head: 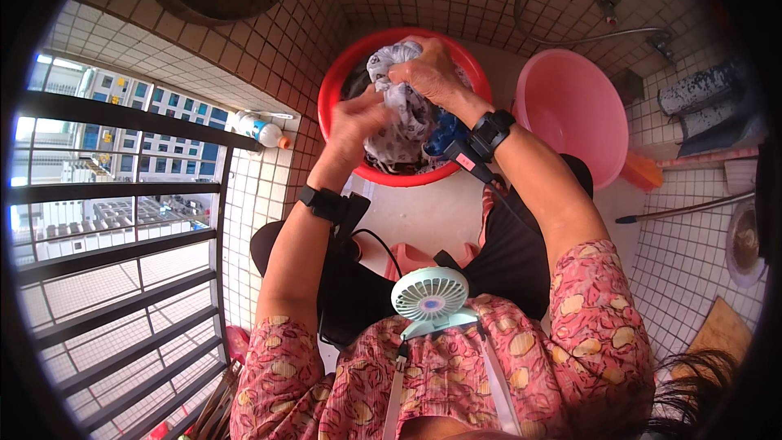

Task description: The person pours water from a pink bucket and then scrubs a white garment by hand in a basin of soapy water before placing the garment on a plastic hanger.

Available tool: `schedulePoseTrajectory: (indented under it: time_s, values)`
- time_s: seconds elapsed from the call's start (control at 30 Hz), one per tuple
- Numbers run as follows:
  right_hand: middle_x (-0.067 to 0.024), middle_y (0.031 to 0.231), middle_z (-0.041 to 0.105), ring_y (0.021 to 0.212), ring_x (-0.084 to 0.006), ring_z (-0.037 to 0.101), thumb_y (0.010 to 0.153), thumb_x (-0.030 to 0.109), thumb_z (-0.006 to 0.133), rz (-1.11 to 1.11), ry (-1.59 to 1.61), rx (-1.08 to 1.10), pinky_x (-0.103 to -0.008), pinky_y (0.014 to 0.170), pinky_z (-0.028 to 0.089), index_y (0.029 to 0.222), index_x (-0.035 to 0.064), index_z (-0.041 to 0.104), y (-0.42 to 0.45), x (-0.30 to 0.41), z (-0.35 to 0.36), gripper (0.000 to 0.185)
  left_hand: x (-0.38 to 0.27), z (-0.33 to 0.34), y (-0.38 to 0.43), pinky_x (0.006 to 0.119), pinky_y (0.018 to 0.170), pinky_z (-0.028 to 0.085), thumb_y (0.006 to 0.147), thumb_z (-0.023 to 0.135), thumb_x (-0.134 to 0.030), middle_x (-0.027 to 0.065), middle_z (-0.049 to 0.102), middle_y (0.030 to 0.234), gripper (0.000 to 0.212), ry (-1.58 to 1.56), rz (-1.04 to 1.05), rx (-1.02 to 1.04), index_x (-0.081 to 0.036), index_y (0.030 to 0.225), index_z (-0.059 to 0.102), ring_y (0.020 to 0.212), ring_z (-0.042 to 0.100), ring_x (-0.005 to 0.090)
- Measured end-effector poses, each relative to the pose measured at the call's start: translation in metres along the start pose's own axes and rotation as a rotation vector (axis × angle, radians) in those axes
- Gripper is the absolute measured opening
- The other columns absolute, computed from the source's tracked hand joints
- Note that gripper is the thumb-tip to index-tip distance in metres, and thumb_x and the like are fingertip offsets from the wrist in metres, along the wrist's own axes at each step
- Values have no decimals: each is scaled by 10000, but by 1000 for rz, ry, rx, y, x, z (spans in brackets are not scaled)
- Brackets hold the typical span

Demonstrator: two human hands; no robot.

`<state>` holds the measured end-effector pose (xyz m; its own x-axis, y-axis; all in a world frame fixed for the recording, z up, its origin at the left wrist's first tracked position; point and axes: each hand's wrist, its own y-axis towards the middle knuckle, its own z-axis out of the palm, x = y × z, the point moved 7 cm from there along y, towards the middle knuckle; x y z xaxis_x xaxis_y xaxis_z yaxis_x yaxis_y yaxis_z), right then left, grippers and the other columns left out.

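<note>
A red plastic basin [333, 79] with wet laundry stands on the floor before me. My right hand [427, 73] grips a bunched white cloth with a small dark print [406, 122] and holds it above the basin. My left hand [363, 119] is at the left side of this cloth, slightly blurred; whether its fingers hold the cloth I cannot tell. A blue cloth [448, 134] and darker pieces lie around and under the printed one. Suds show near the basin's right inner edge.
A pink bucket [571, 116] stands right of the basin. A bottle with an orange cap [266, 133] sits on the tiled ledge at left, by the window bars [122, 192]. A shower hose [586, 35] hangs on the far wall. An orange plastic object [641, 172] lies beside the bucket.
</note>
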<state>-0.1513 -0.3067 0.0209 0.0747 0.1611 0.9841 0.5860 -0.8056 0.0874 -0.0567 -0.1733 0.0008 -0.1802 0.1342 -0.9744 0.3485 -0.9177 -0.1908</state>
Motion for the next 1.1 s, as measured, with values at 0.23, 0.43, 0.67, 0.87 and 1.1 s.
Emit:
schedulePoseTrajectory:
  time_s: [0.23, 0.43, 0.67, 0.87, 1.1]
  values:
    - [-32, 803, 645, 750, -99, 586, 606, 62, 693, -233, 87, -38, -242, 708, 480, 907, -6, 623, -8, 61, -4, 317, 41, -46, 3, 314, 739, 500, 766, 694, -112, 173, 614, 1015, 392, -406, -47, -556, 83, 1078, 558, 862, 615, 250]
    - [-39, 835, 652, 776, -105, 596, 633, 23, 705, -282, 213, -94, -250, 730, 486, 978, 4, 612, -14, 63, -7, 358, 17, 22, -8, 592, 911, 399, 887, 429, -452, 121, 502, 1266, 568, -817, -244, -107, -77, 1313, 410, 1131, 506, 329]
    - [-58, 852, 664, 757, -148, 621, 639, -5, 692, 13, 689, -119, -293, 747, 499, 942, -10, 624, -9, 24, -13, 311, 13, -1, 13, 575, 940, 392, 850, 465, -340, 164, 518, 1254, 512, -916, -98, -140, -32, 1259, 447, 1133, 509, 355]
    - [-70, 913, 646, 844, -193, 610, 718, 124, 663, 470, 889, -21, -360, 776, 493, 921, 40, 637, -17, -38, 4, 221, -8, -11, 15, 312, 658, 505, 691, 546, -23, 88, 628, 870, 201, -428, 119, -359, 32, 872, 614, 712, 601, 174]
    - [-69, 965, 641, 886, -211, 601, 797, 229, 624, 670, 851, 129, -401, 827, 474, 973, 74, 619, -24, -82, 22, 234, -44, 18, -3, 337, 644, 472, 601, 640, -67, 124, 559, 795, 190, 671, 585, -361, -10, 779, 605, 718, 579, 270]
